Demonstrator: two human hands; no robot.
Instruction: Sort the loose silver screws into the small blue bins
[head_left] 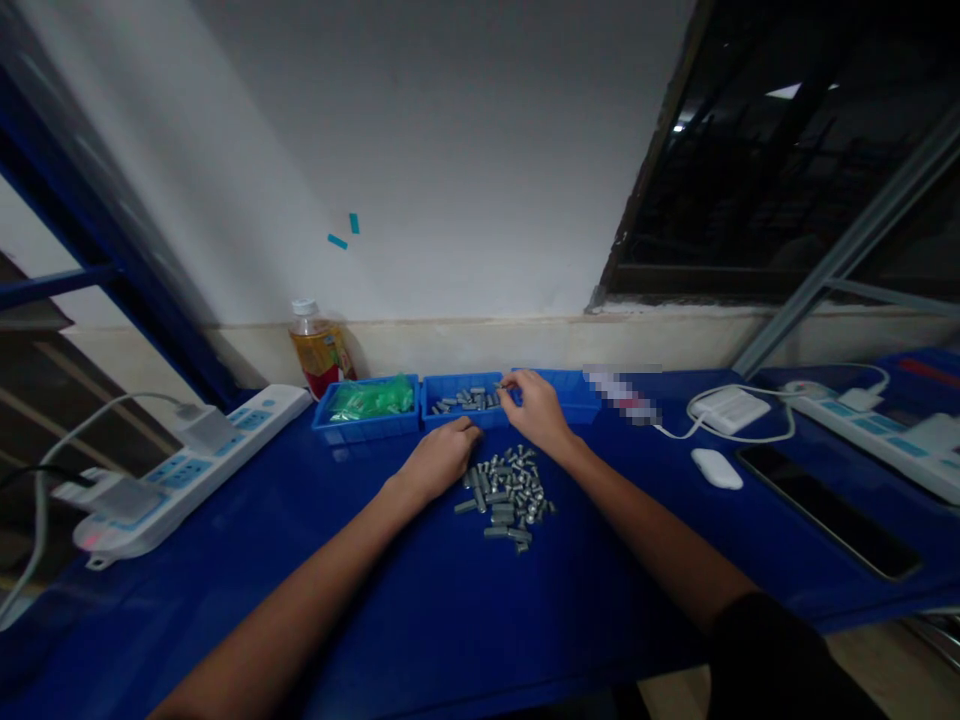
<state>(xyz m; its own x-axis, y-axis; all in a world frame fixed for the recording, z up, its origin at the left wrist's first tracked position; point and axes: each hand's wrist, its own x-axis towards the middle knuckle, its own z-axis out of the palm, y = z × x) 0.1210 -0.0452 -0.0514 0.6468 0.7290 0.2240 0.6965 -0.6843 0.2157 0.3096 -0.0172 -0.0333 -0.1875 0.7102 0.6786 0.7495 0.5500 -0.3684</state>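
A pile of small grey metal fasteners (504,490), some like long hex standoffs and some like short screws, lies on the blue table. Over the right end of the middle blue bin (442,412), my right hand (536,408) pinches a small metal fastener (499,385) between thumb and fingertips. More grey metal fasteners (472,399) lie inside that bin. At the pile's far left edge rests my left hand (439,460), in front of the bin, its fingers curled together; whatever they hold is hidden.
A left blue bin (367,430) holds green plastic bags (373,398); another blue bin (574,395) stands right. Behind are a drink bottle (319,350) and the wall. Power strips (225,440) lie at both sides. A phone (825,510), white case (716,468) and cabled charger (729,410) lie right.
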